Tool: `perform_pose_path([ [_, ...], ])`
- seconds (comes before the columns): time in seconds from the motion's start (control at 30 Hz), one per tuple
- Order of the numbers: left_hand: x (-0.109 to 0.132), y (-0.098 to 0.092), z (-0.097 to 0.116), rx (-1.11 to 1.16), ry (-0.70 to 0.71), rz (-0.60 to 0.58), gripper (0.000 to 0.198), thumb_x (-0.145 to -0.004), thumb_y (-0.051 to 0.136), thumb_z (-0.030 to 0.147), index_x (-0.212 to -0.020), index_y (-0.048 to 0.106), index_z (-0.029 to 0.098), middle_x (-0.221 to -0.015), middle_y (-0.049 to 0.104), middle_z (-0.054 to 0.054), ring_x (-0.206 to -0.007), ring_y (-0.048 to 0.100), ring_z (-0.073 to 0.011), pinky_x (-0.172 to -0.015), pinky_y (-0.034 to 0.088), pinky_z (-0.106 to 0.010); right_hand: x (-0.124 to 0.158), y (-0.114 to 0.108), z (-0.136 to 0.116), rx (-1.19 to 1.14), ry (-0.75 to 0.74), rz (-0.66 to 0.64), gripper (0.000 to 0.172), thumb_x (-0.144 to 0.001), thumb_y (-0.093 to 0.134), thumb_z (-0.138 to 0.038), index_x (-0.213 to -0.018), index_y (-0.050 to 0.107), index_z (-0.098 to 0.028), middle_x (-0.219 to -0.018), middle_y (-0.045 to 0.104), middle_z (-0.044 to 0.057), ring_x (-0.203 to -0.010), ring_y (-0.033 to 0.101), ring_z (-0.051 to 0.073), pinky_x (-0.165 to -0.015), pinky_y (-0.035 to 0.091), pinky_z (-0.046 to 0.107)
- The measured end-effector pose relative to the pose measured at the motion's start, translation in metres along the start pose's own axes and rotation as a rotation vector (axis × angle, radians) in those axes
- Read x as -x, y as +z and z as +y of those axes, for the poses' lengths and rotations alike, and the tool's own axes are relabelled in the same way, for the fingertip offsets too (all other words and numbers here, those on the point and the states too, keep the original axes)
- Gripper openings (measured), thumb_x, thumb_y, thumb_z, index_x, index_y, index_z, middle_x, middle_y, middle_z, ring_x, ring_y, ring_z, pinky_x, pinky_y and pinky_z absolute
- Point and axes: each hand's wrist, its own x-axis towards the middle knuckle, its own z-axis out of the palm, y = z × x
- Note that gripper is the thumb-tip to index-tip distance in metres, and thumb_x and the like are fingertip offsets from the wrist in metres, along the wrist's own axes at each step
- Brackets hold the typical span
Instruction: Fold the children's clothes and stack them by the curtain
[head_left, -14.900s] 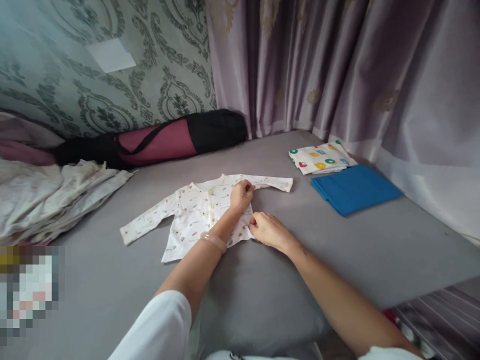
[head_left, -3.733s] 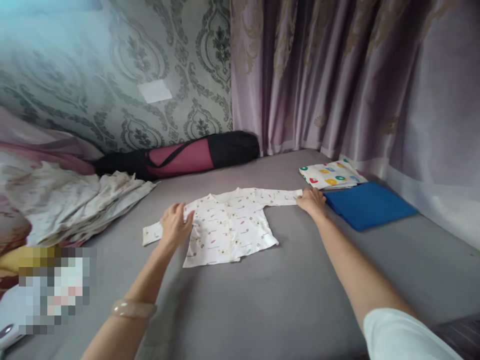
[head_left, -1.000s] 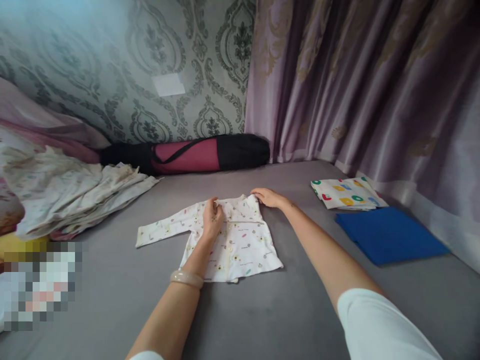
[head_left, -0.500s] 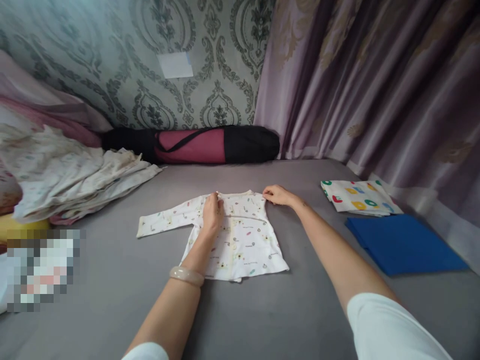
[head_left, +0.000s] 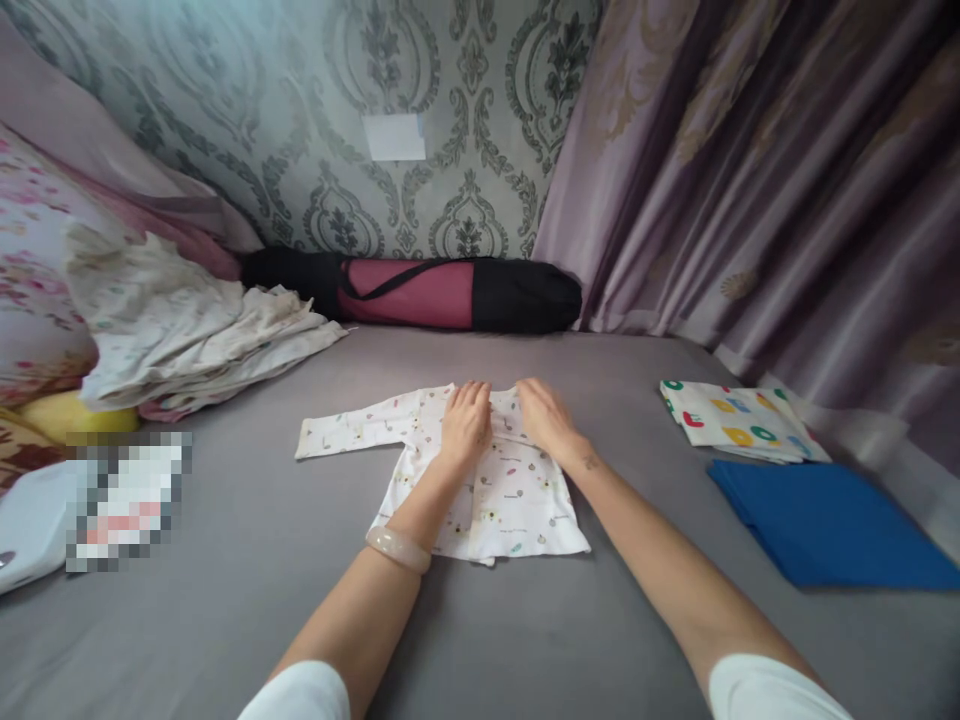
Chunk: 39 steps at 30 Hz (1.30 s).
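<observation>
A small white long-sleeved baby shirt (head_left: 517,500) with a scattered print lies spread on the grey bed cover. Its left sleeve (head_left: 352,430) stretches out to the side; no sleeve shows on the right side. My left hand (head_left: 469,420) rests on the upper middle of the shirt, fingers extended over the cloth below the neckline. Close beside it, my right hand (head_left: 547,415) lies over the right shoulder, fingers stretched toward the collar. The undersides of both hands are hidden. A pale bangle (head_left: 397,549) circles my left wrist.
On the right lie a folded blue cloth (head_left: 832,525) and a folded letter-print cloth (head_left: 739,418). A black and maroon bag (head_left: 409,292) runs along the wall. Piled printed fabric (head_left: 202,330), a yellow item (head_left: 79,415) and a white object (head_left: 45,520) are at left.
My right hand has moved left from the shirt's shoulder edge onto the shoulder, closer to my left hand. Its fingers have straightened from a pinch. The view has shifted slightly left.
</observation>
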Motion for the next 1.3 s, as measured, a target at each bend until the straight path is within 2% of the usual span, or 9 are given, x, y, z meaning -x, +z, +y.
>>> perform_pose_path([
  [0.1,0.006,0.005,0.009,-0.12,-0.052,-0.176,0.054,-0.091,0.038,0.019,-0.142,0.039,0.003,-0.149,0.041,-0.02,-0.144,0.027,-0.0311,-0.118,0.019,-0.046,0.01,0.018,-0.029,-0.042,-0.177,-0.106,0.052,-0.096,0.025,-0.019,-0.143,0.041,-0.004,-0.15,0.04,0.017,-0.141,0.031,0.024,-0.117,0.021,0.04],
  [0.17,0.009,0.007,0.01,-0.189,-0.114,-0.255,0.056,-0.093,0.035,0.023,-0.144,0.035,-0.001,-0.152,0.035,-0.021,-0.145,0.023,-0.0313,-0.118,0.018,-0.045,0.013,0.028,-0.034,-0.071,-0.159,-0.177,0.056,-0.097,0.022,-0.024,-0.147,0.034,0.0,-0.155,0.031,0.017,-0.145,0.023,0.024,-0.119,0.016,0.041],
  [0.27,0.012,0.006,0.007,-0.239,-0.168,-0.315,0.058,-0.098,0.026,0.031,-0.146,0.033,0.001,-0.154,0.031,-0.02,-0.145,0.023,-0.0295,-0.119,0.018,-0.044,0.014,0.037,-0.029,-0.089,-0.132,-0.242,0.06,-0.098,0.018,-0.03,-0.15,0.03,-0.003,-0.158,0.026,0.013,-0.147,0.018,0.021,-0.12,0.012,0.039],
  [0.37,0.011,0.003,0.004,-0.245,-0.2,-0.366,0.059,-0.099,0.021,0.036,-0.148,0.031,0.005,-0.156,0.027,-0.017,-0.146,0.02,-0.0281,-0.119,0.017,-0.045,0.015,0.037,-0.023,-0.065,-0.128,-0.256,0.061,-0.098,0.015,-0.034,-0.152,0.025,-0.008,-0.16,0.02,0.008,-0.148,0.013,0.019,-0.12,0.008,0.039],
  [0.5,0.009,0.0,0.004,-0.204,-0.23,-0.423,0.064,-0.098,0.021,0.041,-0.15,0.027,0.005,-0.158,0.021,-0.016,-0.148,0.015,-0.0272,-0.119,0.015,-0.046,0.019,0.033,-0.016,0.021,-0.013,-0.239,0.064,-0.098,0.016,-0.038,-0.152,0.021,-0.003,-0.16,0.015,0.012,-0.148,0.01,0.022,-0.12,0.006,0.041],
  [0.7,0.009,-0.002,0.005,-0.192,-0.244,-0.448,0.067,-0.097,0.021,0.045,-0.151,0.024,0.005,-0.159,0.017,-0.016,-0.148,0.011,-0.0273,-0.119,0.013,-0.045,0.02,0.026,-0.002,0.101,0.099,-0.268,0.064,-0.097,0.019,-0.033,-0.153,0.019,-0.003,-0.16,0.016,0.012,-0.148,0.013,0.023,-0.12,0.008,0.042],
  [1.03,0.011,0.001,-0.001,-0.173,-0.263,-0.432,0.069,-0.096,0.02,0.051,-0.152,0.025,0.01,-0.16,0.01,-0.018,-0.148,0.004,-0.0312,-0.118,0.013,-0.048,0.025,0.03,0.004,0.103,0.201,-0.176,0.063,-0.097,0.022,-0.034,-0.151,0.024,-0.001,-0.16,0.018,0.015,-0.147,0.013,0.026,-0.119,0.014,0.041],
  [1.2,0.011,0.001,-0.008,-0.175,-0.282,-0.407,0.083,-0.094,0.02,0.058,-0.152,0.012,-0.002,-0.159,0.01,-0.022,-0.148,0.006,-0.0318,-0.119,0.012,-0.042,0.023,0.032,0.008,0.083,0.21,-0.203,0.064,-0.097,0.02,-0.035,-0.151,0.022,-0.001,-0.16,0.016,0.015,-0.148,0.011,0.026,-0.119,0.013,0.04],
  [1.3,0.01,-0.002,-0.015,-0.183,-0.239,-0.441,0.086,-0.094,0.017,0.061,-0.151,0.013,-0.004,-0.159,0.012,-0.021,-0.148,0.008,-0.0327,-0.119,0.011,-0.044,0.022,0.034,0.009,0.083,0.214,-0.213,0.064,-0.098,0.02,-0.036,-0.151,0.022,-0.001,-0.16,0.016,0.014,-0.148,0.01,0.025,-0.119,0.012,0.039],
])
